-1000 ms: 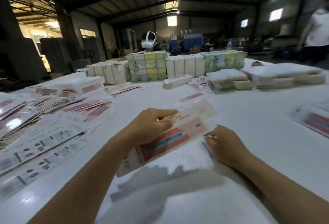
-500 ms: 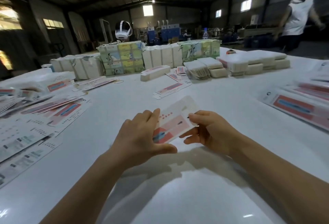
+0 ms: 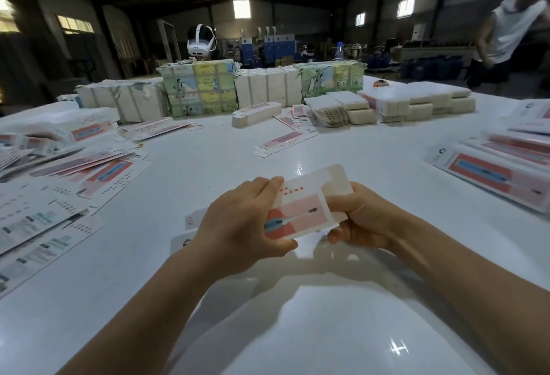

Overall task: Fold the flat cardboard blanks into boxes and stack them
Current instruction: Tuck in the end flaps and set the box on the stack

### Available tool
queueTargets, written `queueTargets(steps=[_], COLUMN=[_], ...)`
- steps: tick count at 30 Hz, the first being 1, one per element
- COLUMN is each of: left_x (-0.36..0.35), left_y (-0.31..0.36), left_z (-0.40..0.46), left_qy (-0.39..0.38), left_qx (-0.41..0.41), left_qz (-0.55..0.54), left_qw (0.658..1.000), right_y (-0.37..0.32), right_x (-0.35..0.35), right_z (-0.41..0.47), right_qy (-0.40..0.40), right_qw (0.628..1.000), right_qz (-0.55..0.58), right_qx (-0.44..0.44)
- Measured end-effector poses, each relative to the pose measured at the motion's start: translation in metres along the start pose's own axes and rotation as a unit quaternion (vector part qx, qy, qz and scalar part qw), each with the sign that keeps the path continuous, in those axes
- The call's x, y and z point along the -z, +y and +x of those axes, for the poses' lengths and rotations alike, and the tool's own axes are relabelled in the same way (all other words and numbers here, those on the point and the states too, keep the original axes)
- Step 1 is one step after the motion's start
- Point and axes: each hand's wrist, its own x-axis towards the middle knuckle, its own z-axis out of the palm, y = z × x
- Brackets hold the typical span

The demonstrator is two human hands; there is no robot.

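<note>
A flat cardboard blank (image 3: 306, 207), white with a red and pink print, is held just above the white table (image 3: 208, 172) between both hands. My left hand (image 3: 241, 225) grips its left part, thumb under the near edge and fingers over the far edge. My right hand (image 3: 360, 219) curls round its right end. The blank's left end sticks out past my left hand toward the table. A folded long box (image 3: 256, 113) lies far back at the centre.
Loose flat blanks (image 3: 89, 178) are spread over the left side, and more lie at the right edge (image 3: 491, 175). Wrapped bundles (image 3: 199, 88) and white stacks (image 3: 416, 102) line the far edge. A person in white (image 3: 512, 35) moves at the far right.
The blank has been brought nearer and turned end-on. My right hand has moved from beside it to gripping its right end. The view swung right and the person came nearer.
</note>
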Motion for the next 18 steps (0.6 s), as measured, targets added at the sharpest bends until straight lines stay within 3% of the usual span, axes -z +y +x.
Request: queueTargets(steps=[7,11,18], left_x=[0.0029,0.0081,0.0023], left_y=[0.0018,0.0039,0.0095], left_z=[-0.0009,0.0019,0.0046], left_qy=[-0.017,0.022,0.011], left_qx=[0.022,0.038,0.092], left_qz=[0.041,0.016,-0.008], left_qw=[0.999,0.999,0.996], right_y=[0.0038,0.0023,-0.001], right_x=[-0.0036,-0.0051,-0.0108], right_z=[0.0014,0.0009,0.0024], right_qy=[0.068,0.086,0.139], right_qw=[0.994,0.993,0.99], right_qz=[-0.08,-0.072,-0.013], right_qx=[0.025,0.028,-0.018])
